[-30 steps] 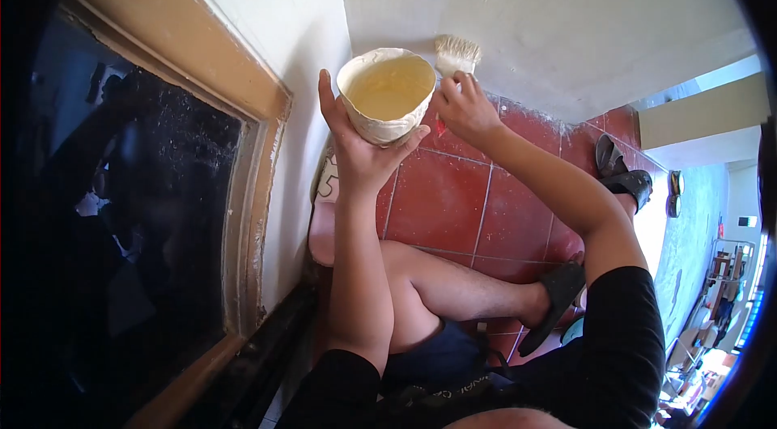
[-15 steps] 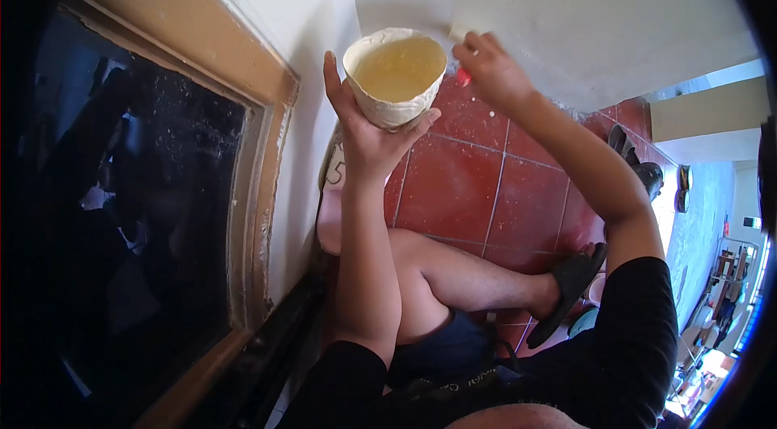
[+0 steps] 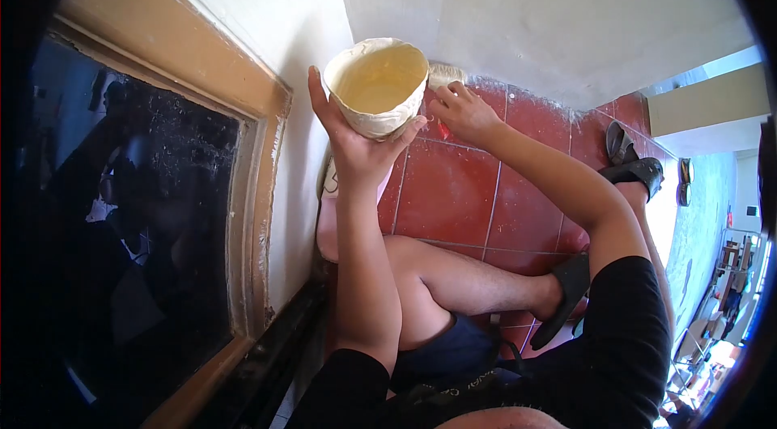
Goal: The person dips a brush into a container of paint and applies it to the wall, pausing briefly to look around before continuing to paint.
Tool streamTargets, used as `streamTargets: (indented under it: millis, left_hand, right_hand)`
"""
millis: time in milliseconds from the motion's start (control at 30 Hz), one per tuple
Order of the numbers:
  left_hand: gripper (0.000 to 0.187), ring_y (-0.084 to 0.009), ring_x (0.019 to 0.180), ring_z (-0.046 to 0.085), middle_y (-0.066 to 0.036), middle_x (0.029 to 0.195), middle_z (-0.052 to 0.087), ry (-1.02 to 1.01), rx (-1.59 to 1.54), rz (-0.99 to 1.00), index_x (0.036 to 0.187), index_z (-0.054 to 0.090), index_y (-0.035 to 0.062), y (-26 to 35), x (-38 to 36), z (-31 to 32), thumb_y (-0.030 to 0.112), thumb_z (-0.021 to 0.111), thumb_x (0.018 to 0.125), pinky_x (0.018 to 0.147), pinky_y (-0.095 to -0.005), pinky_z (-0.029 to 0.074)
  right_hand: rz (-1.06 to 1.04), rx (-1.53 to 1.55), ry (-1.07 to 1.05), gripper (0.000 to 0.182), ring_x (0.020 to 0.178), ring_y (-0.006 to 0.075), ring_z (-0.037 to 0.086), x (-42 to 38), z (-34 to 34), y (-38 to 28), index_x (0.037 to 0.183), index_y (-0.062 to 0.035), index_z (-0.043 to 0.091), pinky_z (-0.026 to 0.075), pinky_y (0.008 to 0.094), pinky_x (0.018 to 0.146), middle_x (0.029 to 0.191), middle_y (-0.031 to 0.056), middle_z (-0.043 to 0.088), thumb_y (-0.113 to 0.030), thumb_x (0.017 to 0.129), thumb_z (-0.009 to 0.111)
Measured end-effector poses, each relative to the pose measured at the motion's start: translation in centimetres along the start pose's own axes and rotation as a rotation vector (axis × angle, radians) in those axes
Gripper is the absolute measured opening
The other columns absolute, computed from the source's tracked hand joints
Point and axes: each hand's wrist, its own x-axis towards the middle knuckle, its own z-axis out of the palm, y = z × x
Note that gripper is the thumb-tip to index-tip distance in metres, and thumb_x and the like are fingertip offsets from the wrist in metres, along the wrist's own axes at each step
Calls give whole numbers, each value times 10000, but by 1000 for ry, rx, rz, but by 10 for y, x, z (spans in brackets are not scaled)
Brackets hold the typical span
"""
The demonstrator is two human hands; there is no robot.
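Note:
My left hand (image 3: 360,142) cups a paint-smeared tub (image 3: 380,115) from below, thumb and fingers spread along its sides. Pale yellow paint (image 3: 376,89) shows inside it. Just right of the tub, my right hand (image 3: 465,113) is closed around a paintbrush (image 3: 447,76). Its pale bristles point away from me, at the foot of the wall (image 3: 518,16). A bit of the red handle shows below my fingers.
Red floor tiles (image 3: 449,186) with white specks lie beneath my hands. A wooden-framed dark window (image 3: 263,186) stands at left. My bent leg (image 3: 461,283) crosses the floor below, and dark footwear (image 3: 635,174) is at right.
My right hand has brought the brush down from the wall surface toward its base, nearer to me. The tub in my left hand has shifted slightly left and down.

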Motion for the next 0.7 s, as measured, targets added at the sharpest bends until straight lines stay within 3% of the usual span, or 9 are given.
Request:
streamTargets:
  millis: [167, 233, 300, 367, 467, 567, 633, 667, 700]
  left_hand:
    - [1277, -316, 1266, 500, -192, 1386, 424, -24, -49, -36, 1530, -15, 92, 2, 0, 2, 239, 913, 665, 1046, -455, 449]
    - [1264, -324, 1298, 467, -198, 1429, 379, -44, -41, -10, 1533, -3, 98, -3, 1, 1, 220, 911, 668, 1063, -466, 427]
    - [1271, -325, 1295, 471, -200, 1430, 377, -33, -42, -48, 1534, -7, 105, 1, 1, 3, 229, 914, 666, 1057, -467, 435]
    - [1278, -327, 1291, 475, -203, 1430, 376, -28, -50, -88, 1535, -11, 111, 4, -2, 6, 237, 916, 664, 1051, -468, 444]
    - [1285, -326, 1283, 484, -208, 1425, 379, -33, -76, -61, 1535, -21, 125, 1, -1, 6, 238, 917, 664, 1032, -468, 469]
    - [1285, -323, 1274, 493, -211, 1419, 386, -48, -50, -32, 1535, -31, 139, -4, -3, 9, 219, 914, 669, 1018, -463, 486]
    - [1324, -324, 1238, 536, -212, 1340, 477, -29, -85, -38, 1532, -56, 121, -7, -4, 11, 310, 919, 657, 1034, -469, 463]
    - [1313, -324, 1236, 538, -213, 1346, 479, -20, -131, -70, 1532, -48, 116, -5, -6, 12, 280, 921, 660, 1030, -461, 464]
    - [1312, -324, 1236, 539, -212, 1348, 478, -24, -117, -40, 1532, -46, 114, -6, -6, 12, 259, 922, 659, 1031, -461, 463]
  right_hand:
    - [198, 173, -58, 230, 1022, 333, 552, 21, -75, 38, 1020, -78, 576, 512, 417, 887, 1133, 120, 539, -35, 800, 624]
    - [205, 96, 124, 233, 969, 330, 561, 32, -138, 45, 951, -78, 598, 498, 412, 832, 1029, 120, 577, 32, 750, 642]
    - [97, 95, 333, 208, 905, 318, 575, 39, -213, 47, 949, -57, 600, 483, 404, 807, 919, 125, 579, 66, 782, 618]
    - [38, -5, 489, 180, 836, 351, 566, 43, -270, 43, 945, -65, 601, 492, 425, 754, 875, 129, 568, 29, 793, 618]
    - [-54, -259, 611, 193, 838, 297, 606, 44, -315, 24, 957, -29, 651, 506, 387, 720, 893, 103, 585, 61, 786, 663]
    - [-25, -395, 597, 258, 965, 279, 555, 39, -283, 33, 949, -87, 600, 516, 394, 798, 967, 61, 537, -34, 709, 677]
    - [-56, -562, 440, 275, 1075, 303, 525, 33, -227, 37, 992, -102, 571, 517, 380, 872, 1038, 101, 515, -145, 734, 656]
    - [-13, -512, 331, 309, 1111, 310, 529, 28, -192, 36, 989, -47, 611, 484, 443, 980, 1009, 116, 546, -106, 693, 677]
    - [-48, -601, 259, 269, 1109, 302, 528, 23, -162, 33, 946, -62, 596, 476, 432, 984, 1004, 114, 540, -155, 701, 658]
